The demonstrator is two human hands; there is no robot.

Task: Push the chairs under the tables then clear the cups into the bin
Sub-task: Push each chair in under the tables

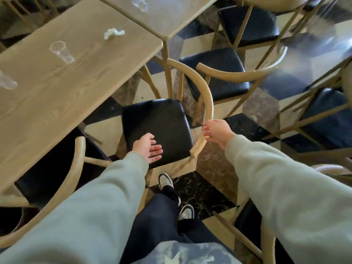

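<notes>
Sleeves foremost (shoulders cropped), right hand round chair rail.

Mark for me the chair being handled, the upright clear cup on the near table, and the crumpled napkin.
chair (158,124), head view, middle of its black seat.
clear cup (62,52), head view, its transparent side wall.
crumpled napkin (113,33), head view, centre of the white wad.

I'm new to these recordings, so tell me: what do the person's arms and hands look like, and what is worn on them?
Both arms wear loose, pale grey-green sweatshirt sleeves with ribbed cuffs at the wrists. The left hand and right hand are bare: no gloves, rings or watch show. No cables or markings are visible.
</notes>
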